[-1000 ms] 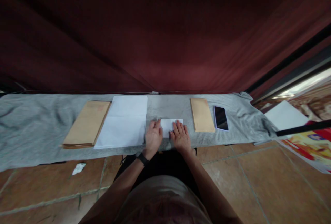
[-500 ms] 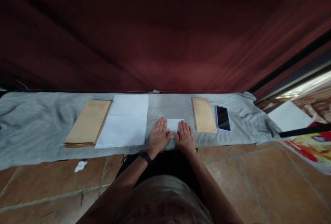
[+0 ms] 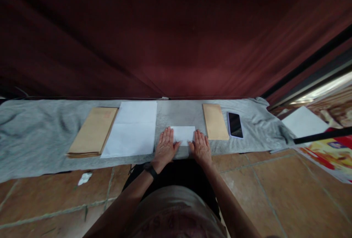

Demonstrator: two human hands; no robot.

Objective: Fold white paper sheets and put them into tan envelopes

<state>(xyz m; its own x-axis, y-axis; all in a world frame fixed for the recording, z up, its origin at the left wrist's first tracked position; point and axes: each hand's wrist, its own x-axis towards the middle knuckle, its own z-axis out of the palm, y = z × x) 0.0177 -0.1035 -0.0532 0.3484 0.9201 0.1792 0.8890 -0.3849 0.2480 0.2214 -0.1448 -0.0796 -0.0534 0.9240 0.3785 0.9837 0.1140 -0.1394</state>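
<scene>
A small folded white paper (image 3: 182, 134) lies on the grey cloth (image 3: 41, 131) in front of me. My left hand (image 3: 165, 148) lies flat and open on the paper's left end, fingers stretched out. My right hand (image 3: 201, 147) lies flat and open on its right end. A black band sits on my left wrist. Left of my hands is a stack of white sheets (image 3: 132, 129), and beyond it a pile of brown envelopes (image 3: 93, 131). To the right lies a single brown envelope (image 3: 215, 121).
A dark phone (image 3: 235, 125) lies right of the single envelope. A dark red curtain hangs behind the cloth. A crumpled paper scrap (image 3: 84, 178) sits on the tiled floor at left. A white sheet (image 3: 304, 122) and a colourful poster (image 3: 327, 155) lie at right.
My two hands have slid apart along the folded paper, from its middle out to its two ends, and more of the paper shows between them.
</scene>
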